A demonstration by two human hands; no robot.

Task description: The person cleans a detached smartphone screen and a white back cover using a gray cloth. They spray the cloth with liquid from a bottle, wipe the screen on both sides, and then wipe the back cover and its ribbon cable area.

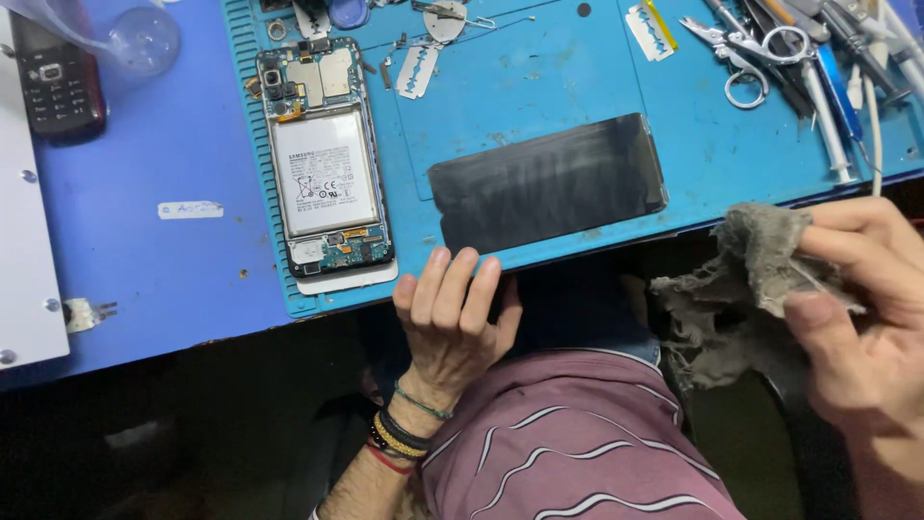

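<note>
One black panel (547, 183) mid-frame, long axis left-right, right end tilted up. Left hand (452, 318) empty, grip open at bench edge. Right hand (861, 318) grip pinches one grey rag (741, 289). One opened phone (325, 159) upper left, long axis vertical.

The mat (577, 87) looks like matt blue rubber, ridged along its left edge and scuffed. The dark panel (547, 181) on it is smooth, smeared grey. The rag (741, 289) in the right hand (866, 327) is rough, frayed grey cloth. The open phone (325, 159) shows bare metal and a matt white battery. The scissors (746, 53) and razor blades (417, 69) are shiny metal.
</note>
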